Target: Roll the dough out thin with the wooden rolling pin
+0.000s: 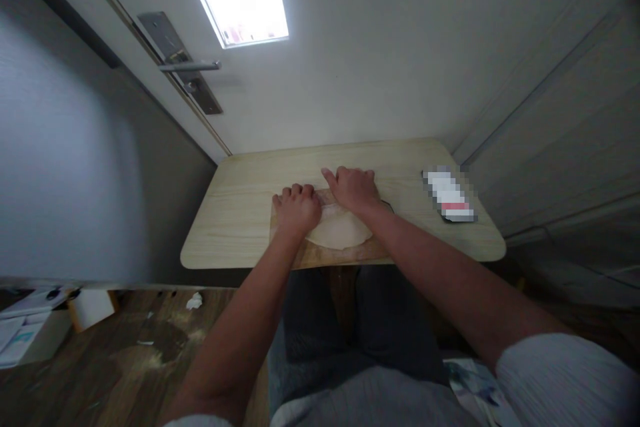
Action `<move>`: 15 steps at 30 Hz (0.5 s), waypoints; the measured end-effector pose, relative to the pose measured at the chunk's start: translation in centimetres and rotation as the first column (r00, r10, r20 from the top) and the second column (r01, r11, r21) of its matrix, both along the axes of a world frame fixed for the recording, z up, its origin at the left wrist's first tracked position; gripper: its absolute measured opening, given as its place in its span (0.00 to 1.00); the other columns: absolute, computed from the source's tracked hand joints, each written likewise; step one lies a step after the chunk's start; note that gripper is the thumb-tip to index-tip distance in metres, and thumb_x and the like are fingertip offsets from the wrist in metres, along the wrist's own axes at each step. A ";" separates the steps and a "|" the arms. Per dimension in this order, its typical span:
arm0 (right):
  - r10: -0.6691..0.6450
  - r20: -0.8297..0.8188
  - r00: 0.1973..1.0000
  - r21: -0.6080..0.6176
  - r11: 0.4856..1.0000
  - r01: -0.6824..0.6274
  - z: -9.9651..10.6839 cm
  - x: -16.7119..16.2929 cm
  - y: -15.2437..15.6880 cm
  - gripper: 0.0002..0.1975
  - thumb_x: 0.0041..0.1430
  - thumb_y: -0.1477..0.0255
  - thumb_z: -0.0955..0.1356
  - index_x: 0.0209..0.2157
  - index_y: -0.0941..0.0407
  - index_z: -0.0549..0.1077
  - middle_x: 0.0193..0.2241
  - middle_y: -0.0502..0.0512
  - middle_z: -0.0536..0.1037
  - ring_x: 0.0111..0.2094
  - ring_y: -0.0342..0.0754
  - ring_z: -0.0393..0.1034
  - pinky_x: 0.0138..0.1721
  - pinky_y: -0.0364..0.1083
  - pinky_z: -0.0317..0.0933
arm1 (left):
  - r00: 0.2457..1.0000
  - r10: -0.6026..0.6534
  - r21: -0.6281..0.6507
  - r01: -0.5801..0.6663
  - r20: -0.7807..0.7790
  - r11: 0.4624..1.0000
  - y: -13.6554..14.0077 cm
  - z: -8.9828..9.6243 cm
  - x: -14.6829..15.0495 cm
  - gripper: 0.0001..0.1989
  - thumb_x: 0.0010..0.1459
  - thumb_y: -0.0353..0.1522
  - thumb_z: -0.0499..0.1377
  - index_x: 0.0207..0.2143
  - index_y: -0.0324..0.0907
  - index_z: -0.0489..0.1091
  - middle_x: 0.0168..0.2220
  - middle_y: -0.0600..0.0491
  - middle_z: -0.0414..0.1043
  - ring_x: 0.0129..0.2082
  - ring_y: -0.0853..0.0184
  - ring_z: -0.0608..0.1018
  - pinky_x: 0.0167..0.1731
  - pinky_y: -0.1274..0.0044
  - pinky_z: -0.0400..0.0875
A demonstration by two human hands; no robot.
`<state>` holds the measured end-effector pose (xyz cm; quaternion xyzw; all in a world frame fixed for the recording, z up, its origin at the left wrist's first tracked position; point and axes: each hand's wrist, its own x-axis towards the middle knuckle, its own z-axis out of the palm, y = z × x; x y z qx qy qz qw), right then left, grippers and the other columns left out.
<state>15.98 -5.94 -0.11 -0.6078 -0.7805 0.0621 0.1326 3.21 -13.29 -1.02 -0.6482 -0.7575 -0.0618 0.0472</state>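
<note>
A pale, flat sheet with a rounded near edge [337, 232], like rolled-out dough, lies on a brown wooden board [320, 258]. My left hand [299, 210] rests on the left part of the board and the sheet's edge, palm down, with its fingers bent but apart. To its right and a bit farther off, my right hand [354, 188] is over the board's far edge. Its thumb points left and its other fingers curl down, so whatever they hold is hidden. A short dark curved line shows beside my right wrist.
The board lies on a small light wooden table [235, 213] against a white door [360, 80] with a metal handle [190, 67]. A blurred-out phone [450, 197] is at the table's right. A crumpled white scrap [195, 301] and boxes [37, 330] are on the floor at left.
</note>
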 end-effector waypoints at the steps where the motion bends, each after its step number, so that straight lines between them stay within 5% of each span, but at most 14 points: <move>1: 0.017 0.013 1.000 -0.005 1.000 -0.017 0.1 0.1 -0.3 0.37 0.69 0.48 0.50 0.41 0.60 0.78 0.39 0.68 0.81 0.43 0.61 0.73 0.49 0.59 0.53 | 1.000 -0.001 0.004 0.001 0.003 1.000 0.0 -0.1 0.0 0.19 0.68 0.38 0.44 0.49 0.43 0.71 0.49 0.42 0.72 0.51 0.48 0.71 0.50 0.54 0.62; 15: 0.111 0.079 0.991 0.044 0.992 -0.115 -0.8 1.6 -2.8 0.28 0.72 0.57 0.51 0.49 0.57 0.75 0.49 0.64 0.77 0.51 0.57 0.68 0.51 0.54 0.55 | 0.998 -0.024 0.021 0.023 0.052 1.000 -1.0 -0.7 0.7 0.23 0.69 0.42 0.41 0.53 0.44 0.69 0.55 0.42 0.71 0.56 0.50 0.69 0.55 0.50 0.58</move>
